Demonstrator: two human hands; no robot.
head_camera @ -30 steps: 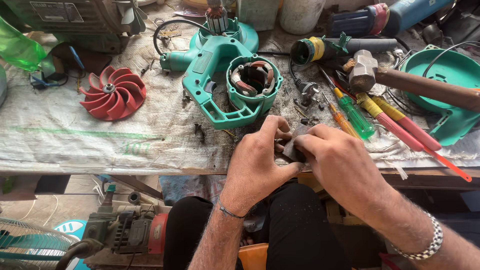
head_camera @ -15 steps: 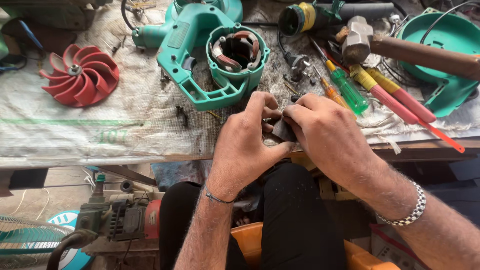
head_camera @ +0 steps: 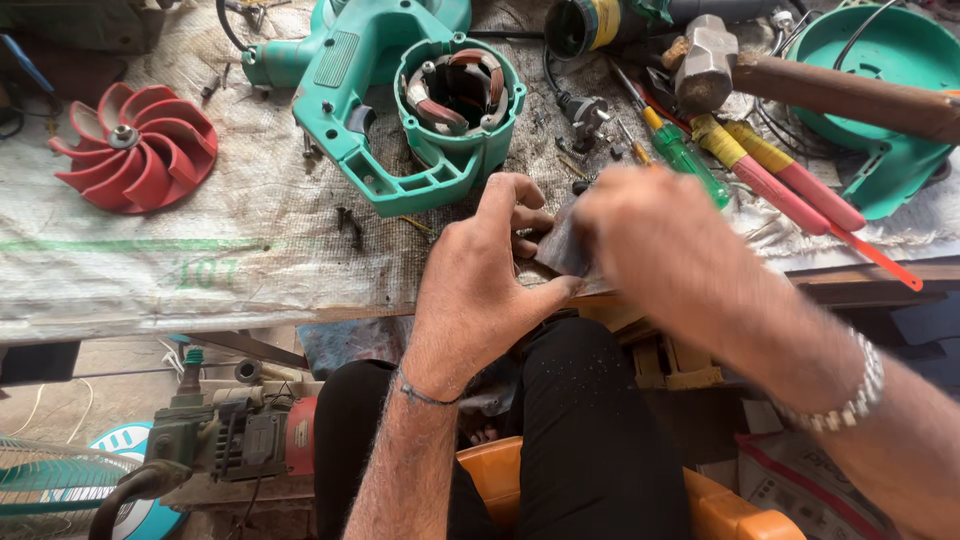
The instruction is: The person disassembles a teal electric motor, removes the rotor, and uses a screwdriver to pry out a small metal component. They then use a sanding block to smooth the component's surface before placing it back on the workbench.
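Your left hand [head_camera: 478,285] and right hand [head_camera: 665,250] met at the near edge of the bench [head_camera: 150,290], both pinched on a small dark part [head_camera: 562,243] held between them; the right hand was blurred. Just beyond, on the sacking, lay the green housing [head_camera: 400,95] with its coils showing. A red impeller [head_camera: 140,148] sat far left. To the right lay screwdrivers [head_camera: 760,170], a hammer [head_camera: 780,80] and a green cover [head_camera: 890,90].
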